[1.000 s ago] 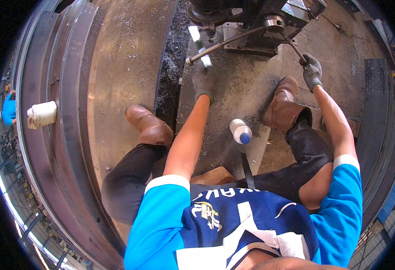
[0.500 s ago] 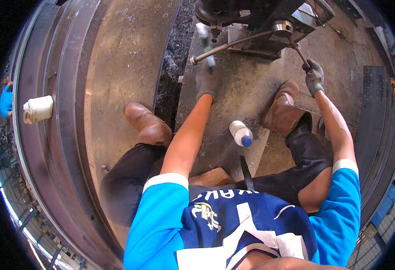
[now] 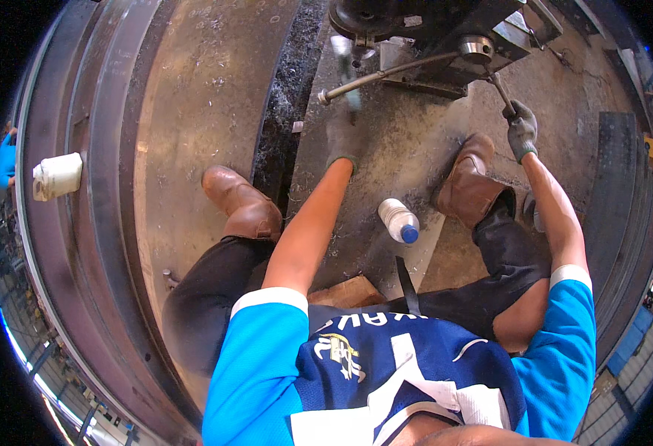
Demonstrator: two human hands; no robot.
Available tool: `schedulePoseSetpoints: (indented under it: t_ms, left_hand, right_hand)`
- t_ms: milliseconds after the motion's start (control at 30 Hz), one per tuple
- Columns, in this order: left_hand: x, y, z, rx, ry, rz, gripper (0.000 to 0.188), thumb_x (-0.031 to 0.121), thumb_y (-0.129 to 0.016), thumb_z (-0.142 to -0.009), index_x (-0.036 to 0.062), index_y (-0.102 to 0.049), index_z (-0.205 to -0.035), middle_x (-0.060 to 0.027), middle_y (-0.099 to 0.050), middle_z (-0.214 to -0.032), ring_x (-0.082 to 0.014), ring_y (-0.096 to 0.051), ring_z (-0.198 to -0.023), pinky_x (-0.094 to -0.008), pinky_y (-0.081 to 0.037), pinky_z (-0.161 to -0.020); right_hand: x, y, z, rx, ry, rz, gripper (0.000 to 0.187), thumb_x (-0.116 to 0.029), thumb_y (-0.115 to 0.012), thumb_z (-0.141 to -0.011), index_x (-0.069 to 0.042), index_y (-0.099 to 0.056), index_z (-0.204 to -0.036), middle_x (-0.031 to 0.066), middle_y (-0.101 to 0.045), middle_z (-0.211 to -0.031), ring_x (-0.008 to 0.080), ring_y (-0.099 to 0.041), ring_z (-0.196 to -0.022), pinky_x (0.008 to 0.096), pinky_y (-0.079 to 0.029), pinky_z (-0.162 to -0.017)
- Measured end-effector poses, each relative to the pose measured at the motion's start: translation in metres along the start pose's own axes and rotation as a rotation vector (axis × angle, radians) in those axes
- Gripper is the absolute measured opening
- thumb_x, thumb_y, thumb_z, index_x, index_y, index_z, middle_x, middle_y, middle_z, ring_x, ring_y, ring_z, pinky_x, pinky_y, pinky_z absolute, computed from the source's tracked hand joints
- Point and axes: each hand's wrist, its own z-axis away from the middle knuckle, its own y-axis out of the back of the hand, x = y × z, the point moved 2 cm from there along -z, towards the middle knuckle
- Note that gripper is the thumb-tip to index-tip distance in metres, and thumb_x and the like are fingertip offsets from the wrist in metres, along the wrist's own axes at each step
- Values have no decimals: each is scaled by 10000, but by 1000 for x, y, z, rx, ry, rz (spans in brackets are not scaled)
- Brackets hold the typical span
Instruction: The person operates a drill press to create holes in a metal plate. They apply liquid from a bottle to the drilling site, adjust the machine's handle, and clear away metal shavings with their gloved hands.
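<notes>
My left hand (image 3: 343, 137), in a dark grey glove, reaches forward over the dark metal plate. It looks closed on a slim whitish and pale teal object (image 3: 351, 89); blur hides its exact kind and the fingers. The far end of this object is close to the drill head (image 3: 363, 30) of a dark drilling machine. My right hand (image 3: 522, 130), gloved in grey, is wrapped round a feed lever (image 3: 500, 89) on the machine. That lever comes out of a shiny round hub (image 3: 476, 48). A second lever (image 3: 389, 73) with a knobbed end stretches left from the hub.
A clear bottle with a blue cap (image 3: 399, 221) lies between my boots (image 3: 248, 204). At the left, a white jug (image 3: 57, 177) rests on long steel beams (image 3: 99, 223). Metal shavings (image 3: 289, 97) litter a dark strip. More steel (image 3: 615, 163) lies at the right; a person in blue (image 3: 6, 160) is far left.
My view has shifted slightly, so the machine appears a little further right. Both hands keep their holds; the levers look almost unmoved.
</notes>
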Motion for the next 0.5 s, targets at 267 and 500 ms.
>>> schedulePoseSetpoints:
  t_ms: [267, 500]
  left_hand:
    - [-57, -15, -54, 31, 33, -44, 301, 244, -580, -947, 121, -664, -1209, -268, -706, -1111, -452, -682, -1065, -517, -542, -872]
    - [-50, 33, -165, -385, -138, -270, 282, 249, -591, -957, 172, -710, -1200, -164, -740, -1153, -355, -719, -1060, -462, -554, -869]
  right_hand:
    - [9, -2, 1, -39, -40, 51, 152, -183, -477, -850, -61, -562, -818, -29, -493, -777, 114, -457, -768, 282, -381, -688]
    - [-4, 2, -3, 17, 34, 30, 144, -156, -461, -856, -51, -548, -813, -28, -473, -755, 124, -450, -750, 297, -379, -666]
